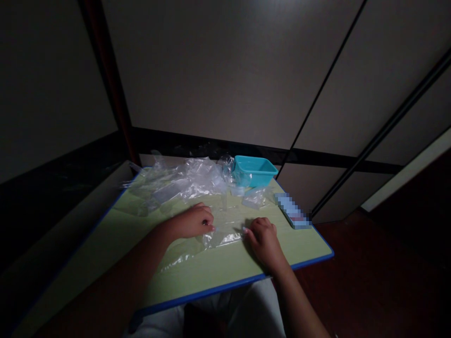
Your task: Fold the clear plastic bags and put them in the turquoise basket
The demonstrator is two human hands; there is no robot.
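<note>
A clear plastic bag (225, 234) lies flat on the yellow-green table between my two hands. My left hand (195, 220) is closed at the bag's left side, with its fingers curled and thumb pressed on the film. At the bag's right side my right hand (262, 237) has curled fingers, the thumb near the film's edge; whether it pinches anything is too small to tell. Behind my left hand a heap of crumpled clear plastic bags (200, 176) spreads over the table's back. A small clear packet (255, 197) rests just behind my right hand.
A turquoise plastic basket (259, 173) stands at the back right of the table (303, 246). Near the right edge lies a flat pale-blue box (292, 211), partly pixelated. Panelled wall or cabinet doors (218, 84) rise behind the table.
</note>
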